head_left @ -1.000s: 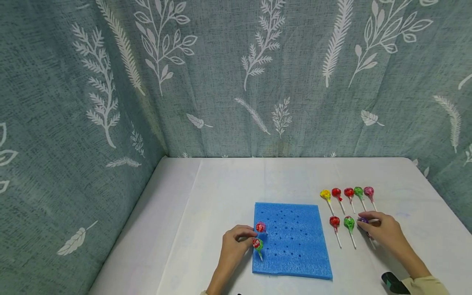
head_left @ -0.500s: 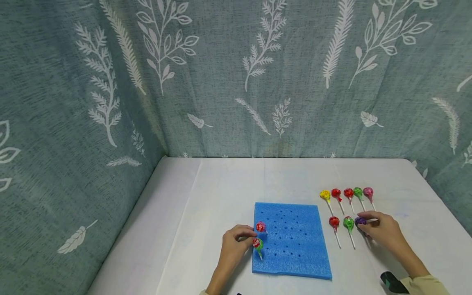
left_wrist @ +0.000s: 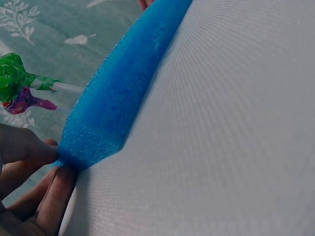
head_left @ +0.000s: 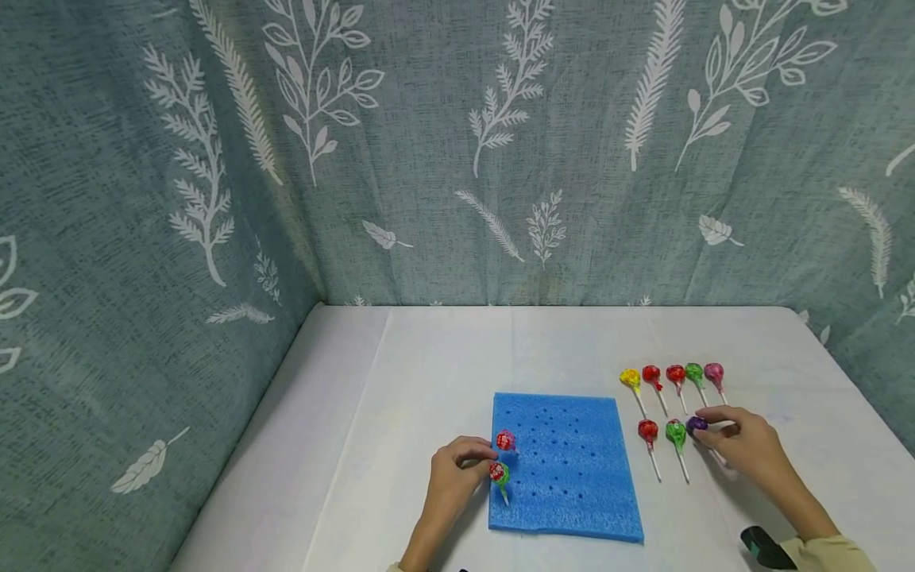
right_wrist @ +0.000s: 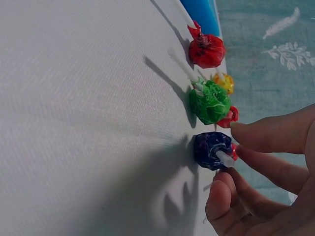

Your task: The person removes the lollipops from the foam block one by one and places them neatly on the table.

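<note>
My left hand grips the left edge of a blue foam block, thumb on one face and fingers at the side in the left wrist view. Just beside it, a pink-red lollipop and a green-red lollipop stand in the foam by their sticks. My right hand holds a purple lollipop by its wrapped head, low over the white table. In the right wrist view, the stick of this dark purple lollipop points toward the camera, with thumb and fingertips at its far side.
Left of the purple one lie a green lollipop and a red lollipop. Behind them is a row of several more, starting with a yellow lollipop. Rows of small holes cover the foam. A patterned curtain hangs behind the table.
The purple lollipop has shifted slightly left and away from me, and more of its head shows beside my right fingers. My left hand and the foam have stayed put.
</note>
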`<state>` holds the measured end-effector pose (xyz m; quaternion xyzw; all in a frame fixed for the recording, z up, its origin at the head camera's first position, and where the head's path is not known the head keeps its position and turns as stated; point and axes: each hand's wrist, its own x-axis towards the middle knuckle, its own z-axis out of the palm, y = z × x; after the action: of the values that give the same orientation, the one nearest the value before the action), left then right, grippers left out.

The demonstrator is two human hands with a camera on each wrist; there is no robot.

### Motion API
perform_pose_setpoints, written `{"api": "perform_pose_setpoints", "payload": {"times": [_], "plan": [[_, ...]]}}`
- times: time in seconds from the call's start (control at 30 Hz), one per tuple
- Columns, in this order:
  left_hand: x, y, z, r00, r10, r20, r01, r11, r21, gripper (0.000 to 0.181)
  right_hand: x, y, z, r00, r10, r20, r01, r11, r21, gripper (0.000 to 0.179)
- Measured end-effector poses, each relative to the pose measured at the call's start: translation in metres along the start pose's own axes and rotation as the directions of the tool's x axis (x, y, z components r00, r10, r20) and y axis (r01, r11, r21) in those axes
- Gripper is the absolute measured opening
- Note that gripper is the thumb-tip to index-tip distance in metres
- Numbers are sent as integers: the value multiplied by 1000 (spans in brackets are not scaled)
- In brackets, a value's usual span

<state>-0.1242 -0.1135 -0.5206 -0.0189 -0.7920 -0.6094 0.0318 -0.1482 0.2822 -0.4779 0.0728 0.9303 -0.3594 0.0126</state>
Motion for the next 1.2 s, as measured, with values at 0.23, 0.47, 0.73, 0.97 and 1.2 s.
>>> {"api": "perform_pose_setpoints", "payload": {"times": [0.23,0.47,0.73,0.97,1.2], "plan": [[-1,2,0,1000,16,-7,-16,1000,-27,14,-2,-4,-1,999,-37,-38,35,998,-52,41],[-1,1,0,1000,26,-10,-26,999,-22,13,-3,-7,-2,998,-31,-47,29,998,-55,40],[1,-1,0,1000,3,1,-3,1000,-10,15,-6,-6,2,999,-15,-33,13,998,-54,28],[0,1,0,1000,13,-12,-13,1000,-18,15,-9,-1,8,999,17,-33,-18,999,-39,16],[0,2,1,1000,8,-12,-8,999,-34,14,-5,-1,8,998,-52,-41,49,996,-68,48]]}}
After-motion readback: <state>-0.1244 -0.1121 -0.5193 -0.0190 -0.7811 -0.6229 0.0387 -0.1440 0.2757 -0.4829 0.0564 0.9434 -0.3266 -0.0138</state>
